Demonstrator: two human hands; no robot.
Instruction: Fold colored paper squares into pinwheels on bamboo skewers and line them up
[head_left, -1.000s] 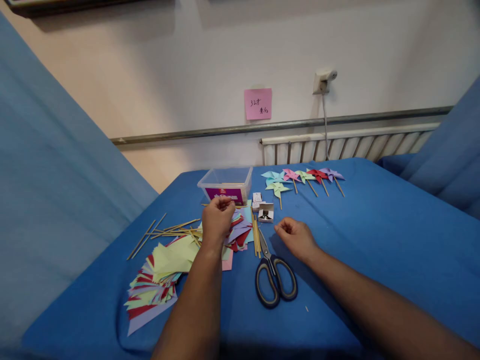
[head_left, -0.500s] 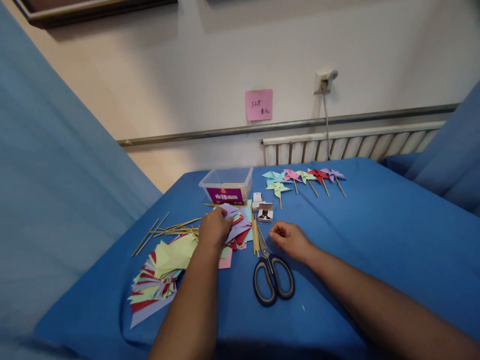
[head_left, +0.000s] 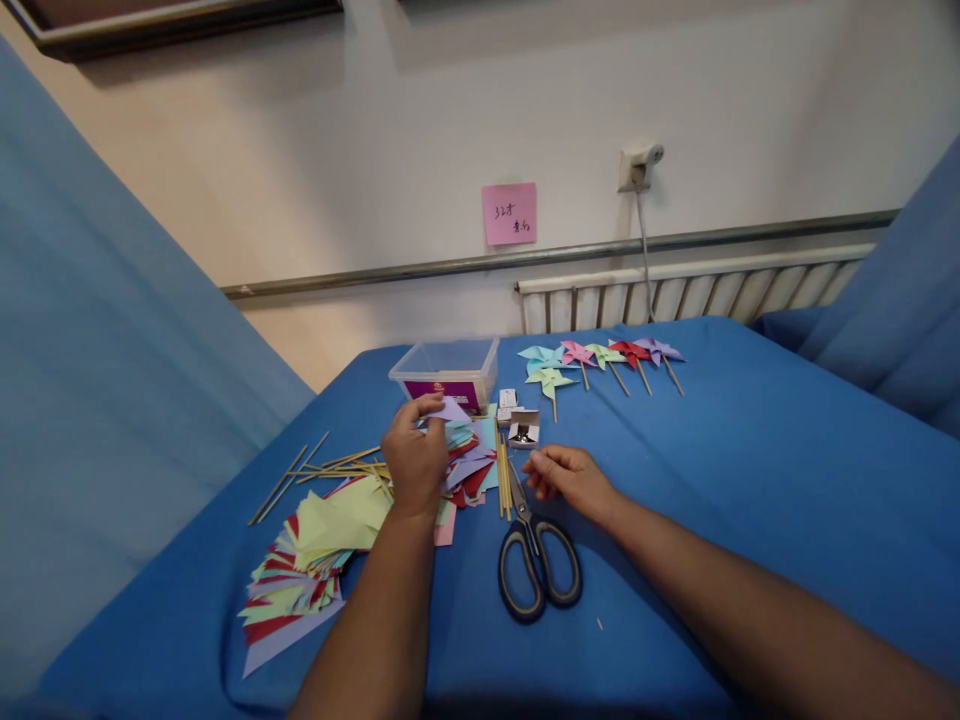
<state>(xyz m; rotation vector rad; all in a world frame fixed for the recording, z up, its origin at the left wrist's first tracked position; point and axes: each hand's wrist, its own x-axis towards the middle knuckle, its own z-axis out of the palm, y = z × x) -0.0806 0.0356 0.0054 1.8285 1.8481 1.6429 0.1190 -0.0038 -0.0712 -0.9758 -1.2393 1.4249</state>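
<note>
My left hand (head_left: 417, 452) pinches a purple paper piece (head_left: 448, 410) raised above a stack of coloured paper pieces (head_left: 471, 465). My right hand (head_left: 570, 474) hovers beside the scissors' tip, thumb and fingers pressed together; what they hold, if anything, is too small to see. The scissors (head_left: 538, 565) lie with dark handles toward me and blades almost closed. Behind the right hand stands an open small white box (head_left: 524, 428) with shiny metal bits inside. Several thin wooden sticks (head_left: 502, 480) lie between the paper stack and the scissors.
A fanned pile of paper (head_left: 300, 590) and loose sticks (head_left: 337, 467) lie at the left. Behind them stands a clear plastic tub (head_left: 480, 380). Finished paper pinwheels (head_left: 551, 382) lie at the back right of the blue cloth (head_left: 712, 480).
My left hand has risen off the paper stack, lifting the purple paper piece. My right hand stays near the scissors' tip, its fingers slightly shifted. The whole view has moved a little.
</note>
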